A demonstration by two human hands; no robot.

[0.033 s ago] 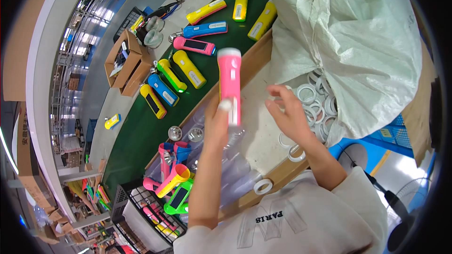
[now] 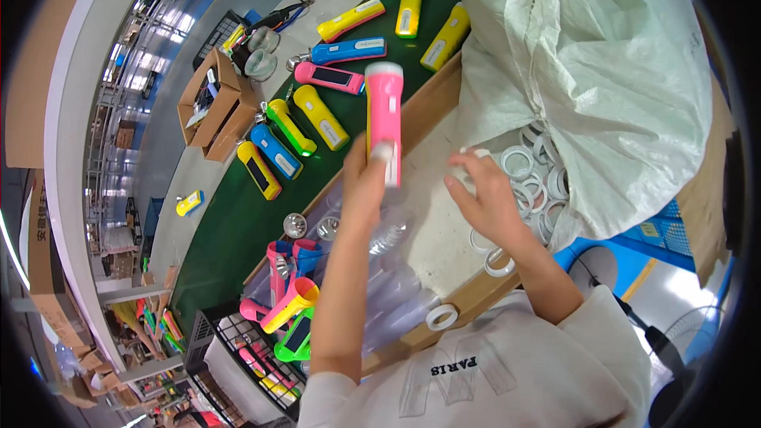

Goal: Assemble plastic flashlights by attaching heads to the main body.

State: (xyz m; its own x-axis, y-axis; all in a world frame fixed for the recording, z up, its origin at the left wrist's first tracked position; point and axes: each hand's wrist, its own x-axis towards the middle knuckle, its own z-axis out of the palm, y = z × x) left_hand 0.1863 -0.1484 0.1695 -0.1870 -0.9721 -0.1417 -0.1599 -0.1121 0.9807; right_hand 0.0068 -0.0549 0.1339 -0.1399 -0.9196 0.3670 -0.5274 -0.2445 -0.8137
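Observation:
My left hand (image 2: 366,194) is wrapped round the barrel of a pink and yellow flashlight (image 2: 384,115). It is held upright, its wide head with a pale rim (image 2: 384,69) pointing away from me. To the right, my right hand (image 2: 490,198) is raised with bent fingers, thumb apart from them. A pale patch shows by its fingertips; I cannot make out what it is. Beside that hand, white plastic rings (image 2: 518,162) spill from the mouth of a big white woven sack (image 2: 587,95). Clear plastic pieces (image 2: 392,289) lie below my left hand.
Across the green belt (image 2: 214,246) lie several flashlights, among them a blue one (image 2: 349,50) and a yellow one (image 2: 320,116). Open flashlight shells (image 2: 293,301) and reflectors (image 2: 295,225) are at lower left, near a black wire basket (image 2: 238,333). A cardboard box (image 2: 218,107) stands beyond.
My left hand has moved the flashlight a little farther from me. My right hand has shifted only slightly, its thumb now farther from the fingers.

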